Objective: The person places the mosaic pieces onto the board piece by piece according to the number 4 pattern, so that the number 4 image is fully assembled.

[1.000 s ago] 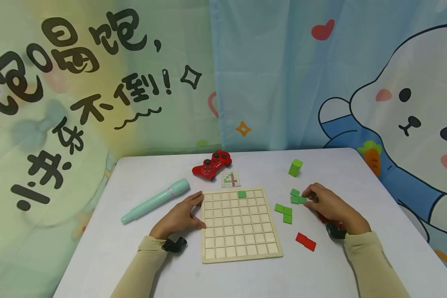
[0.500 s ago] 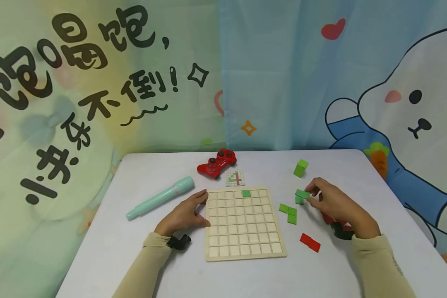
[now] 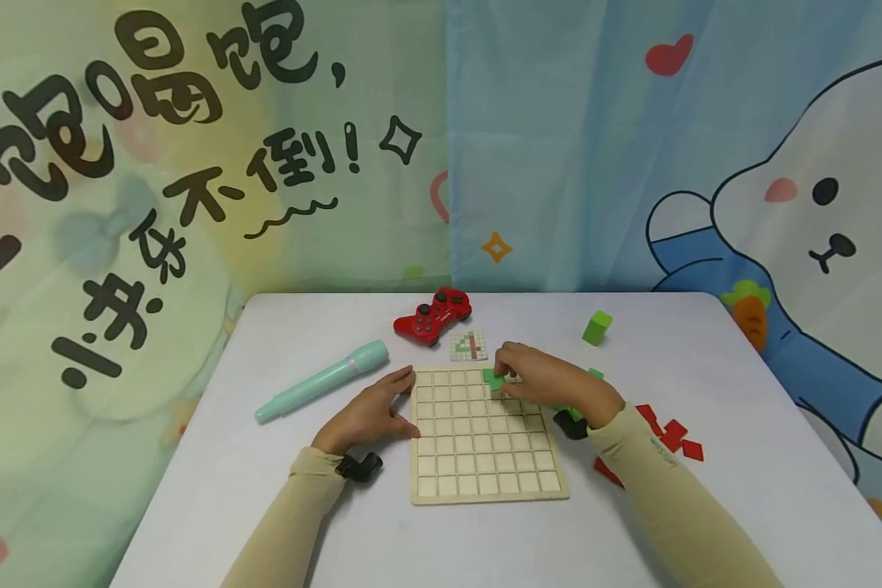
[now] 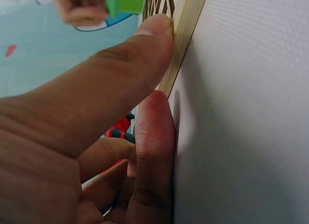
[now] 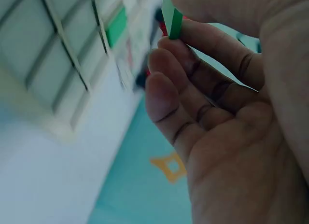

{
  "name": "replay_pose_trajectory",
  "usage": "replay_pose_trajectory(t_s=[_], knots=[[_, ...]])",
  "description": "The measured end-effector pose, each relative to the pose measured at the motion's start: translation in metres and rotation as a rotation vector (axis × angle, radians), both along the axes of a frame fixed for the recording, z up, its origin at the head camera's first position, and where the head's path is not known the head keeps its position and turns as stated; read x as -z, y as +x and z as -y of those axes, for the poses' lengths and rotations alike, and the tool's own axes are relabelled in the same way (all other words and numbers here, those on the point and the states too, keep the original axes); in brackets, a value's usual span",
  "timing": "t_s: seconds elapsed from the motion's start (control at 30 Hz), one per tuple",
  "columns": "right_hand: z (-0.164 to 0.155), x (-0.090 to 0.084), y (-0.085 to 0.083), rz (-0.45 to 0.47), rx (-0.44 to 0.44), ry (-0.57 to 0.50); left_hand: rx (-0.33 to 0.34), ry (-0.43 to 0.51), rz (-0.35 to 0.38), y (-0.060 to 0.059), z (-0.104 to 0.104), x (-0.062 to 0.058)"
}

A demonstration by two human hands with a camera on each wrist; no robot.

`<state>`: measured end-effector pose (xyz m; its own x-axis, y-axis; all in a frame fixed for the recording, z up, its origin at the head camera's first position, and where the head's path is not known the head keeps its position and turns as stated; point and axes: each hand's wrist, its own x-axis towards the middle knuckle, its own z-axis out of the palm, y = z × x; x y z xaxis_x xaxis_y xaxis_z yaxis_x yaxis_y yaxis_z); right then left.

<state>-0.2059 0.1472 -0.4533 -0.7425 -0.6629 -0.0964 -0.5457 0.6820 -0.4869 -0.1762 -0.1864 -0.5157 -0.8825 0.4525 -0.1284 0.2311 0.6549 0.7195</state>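
Note:
In the head view, my left hand (image 3: 367, 415) lies along the left edge of a wooden grid board (image 3: 478, 462). Its thumb (image 4: 157, 28) touches the board's rim in the left wrist view, with a finger against the side. My right hand (image 3: 554, 382) is over the board's top rows. Between thumb and fingers it pinches a small green tile (image 5: 175, 23), seen edge-on in the right wrist view. Another green tile (image 5: 116, 27) sits in a square of the top row. How the held tile meets the board is partly hidden by the fingers.
Behind the board lie a small patterned grid card (image 3: 469, 345) and a red game controller (image 3: 434, 317). A mint-green tube (image 3: 323, 381) lies to the left. Rightward are a green block (image 3: 598, 327), a partly hidden green tile (image 3: 596, 373) and several red tiles (image 3: 674, 435).
My right hand has picked a green tile from the pile on the right and carried it left to the board's top rows. My left hand has stayed at the board's edge.

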Motion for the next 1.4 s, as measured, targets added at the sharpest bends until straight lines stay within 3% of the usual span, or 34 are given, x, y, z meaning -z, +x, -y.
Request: replay_pose_trajectory(t_s=[0.4,1.03,1.17,1.4], knots=[[0.028,0.027,-0.009,-0.029,-0.043,0.019,0.015,-0.013,-0.011,-0.004,-0.004,-0.001],[0.035,0.033,-0.012,-0.014,-0.032,0.02,0.002,-0.018,-0.013,-0.003,-0.002,0.004],[0.02,0.029,-0.006,-0.016,0.023,-0.047,0.01,-0.013,-0.011,-0.002,-0.004,0.004],[-0.026,0.021,0.007,-0.108,0.285,-0.277,-0.006,-0.022,0.012,-0.003,0.0,-0.001]])
